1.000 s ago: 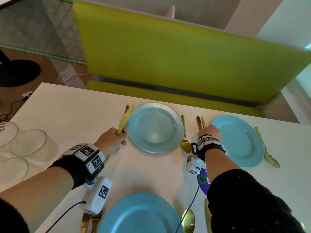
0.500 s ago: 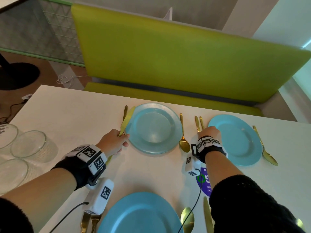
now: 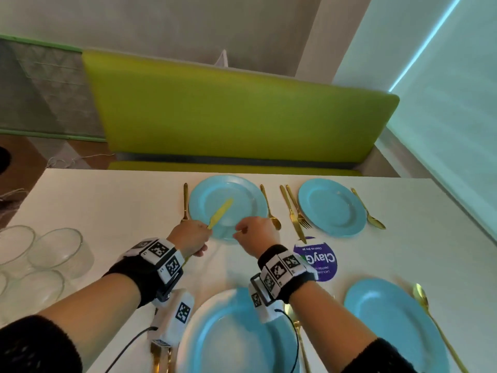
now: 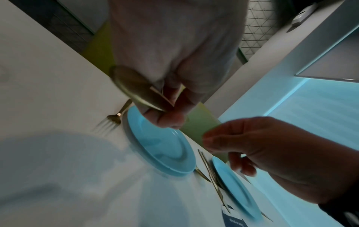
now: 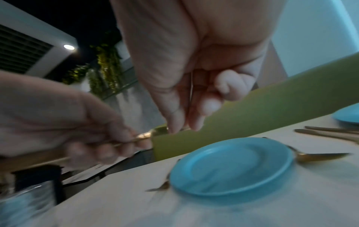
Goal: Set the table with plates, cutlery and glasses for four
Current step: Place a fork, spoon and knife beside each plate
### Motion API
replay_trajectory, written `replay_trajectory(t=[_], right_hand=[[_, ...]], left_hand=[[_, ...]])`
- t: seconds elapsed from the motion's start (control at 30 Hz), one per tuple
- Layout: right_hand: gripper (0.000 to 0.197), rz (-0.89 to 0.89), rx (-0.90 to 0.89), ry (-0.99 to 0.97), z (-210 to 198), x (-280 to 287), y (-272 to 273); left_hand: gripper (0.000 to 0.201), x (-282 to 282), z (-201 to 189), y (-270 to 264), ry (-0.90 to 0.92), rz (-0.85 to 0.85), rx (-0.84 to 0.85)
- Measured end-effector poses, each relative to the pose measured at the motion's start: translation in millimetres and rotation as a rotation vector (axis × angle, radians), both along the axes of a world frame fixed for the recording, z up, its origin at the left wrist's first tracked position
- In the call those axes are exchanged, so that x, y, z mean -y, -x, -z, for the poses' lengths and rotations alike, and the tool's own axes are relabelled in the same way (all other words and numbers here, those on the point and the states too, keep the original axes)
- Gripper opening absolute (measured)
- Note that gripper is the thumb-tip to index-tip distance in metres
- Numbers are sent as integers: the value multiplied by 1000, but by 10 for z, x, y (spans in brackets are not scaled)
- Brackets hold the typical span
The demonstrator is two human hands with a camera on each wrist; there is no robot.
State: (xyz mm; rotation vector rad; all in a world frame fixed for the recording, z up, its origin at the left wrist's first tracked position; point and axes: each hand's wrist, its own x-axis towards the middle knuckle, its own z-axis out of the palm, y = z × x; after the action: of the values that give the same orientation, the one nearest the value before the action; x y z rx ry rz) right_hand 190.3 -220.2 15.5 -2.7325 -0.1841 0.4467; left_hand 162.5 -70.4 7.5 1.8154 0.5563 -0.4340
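I'm holding the gold metal knife (image 3: 220, 213) by its handle in my left hand (image 3: 190, 237), fingers curled round it, blade hanging over the far-left round light-blue plate (image 3: 243, 189), not on the table. My right hand (image 3: 255, 235) is coming in beside it, thumb and fingers pinched together; whether they're actually gripping anything I can't tell, and the wrist views are too blurred to help.

Progress, as I'm reading it: four blue plates are down. The far-left setting is showing a gold fork (image 3: 185, 202) to its left and a gold spoon (image 3: 269, 208) to its right, so this knife is the missing piece there. The far-right blue plate (image 3: 332, 207) is showing a knife-and-fork pair (image 3: 295, 212) and a spoon (image 3: 368, 210). The two near plates (image 3: 387, 319) are showing some gold cutlery, partly hidden by my arms, so I'm not calling those complete.

Glasses look undone: the clear glass tumblers (image 3: 57, 246) are clustered at the left table edge, well apart from every plate.

Also around: a round purple sticker (image 3: 324, 261) on the white table (image 3: 107, 200) between the settings, and a green bench (image 3: 236, 117) behind. The wrist-camera cables are trailing over the near-left plate (image 3: 228, 337), which could snag when I'm reaching for the tumblers
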Motion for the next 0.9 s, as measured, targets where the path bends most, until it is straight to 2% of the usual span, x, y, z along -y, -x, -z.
replay_trajectory(t=[0.1,0.3,0.5,0.73,0.9], right_hand=[[27,-63,26,-2,-92,-314,390],[31,-99,87,25,-268,-703,1079],[31,-188,128,125,-346,-1058,1582],[26,-308,84,189,-394,-1376,1802],[23,-303,43,163,-367,-1490,1616]], left_hand=[[9,-130,-100,232,-2,56,6],[18,-523,-258,802,-14,229,-7],[49,-832,-314,1278,48,279,-31],[72,-1206,-349,1457,-33,393,-7],[84,-1360,-371,1330,-100,427,23]])
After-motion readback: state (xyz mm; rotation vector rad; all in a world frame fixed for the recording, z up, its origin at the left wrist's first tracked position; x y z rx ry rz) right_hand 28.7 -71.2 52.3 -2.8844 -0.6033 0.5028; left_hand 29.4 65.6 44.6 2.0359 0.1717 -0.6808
